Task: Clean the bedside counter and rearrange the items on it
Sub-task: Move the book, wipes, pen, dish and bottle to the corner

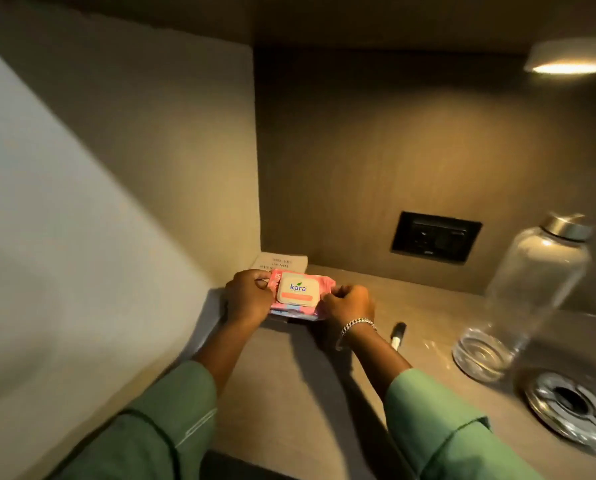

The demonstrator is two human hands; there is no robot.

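Observation:
A pink pack of wet wipes with a beige flip lid sits low over the bedside counter, near the back left corner. My left hand grips its left end and my right hand grips its right end. Whether the pack rests on the counter or hangs just above it, I cannot tell. Behind the pack lies a beige printed card against the wall corner. A black-and-white pen lies on the counter just right of my right wrist.
A clear glass bottle with a metal cap stands at the right. A round metal fitting is set into the counter at the front right. A black socket plate is on the back wall. A lamp glows at the upper right.

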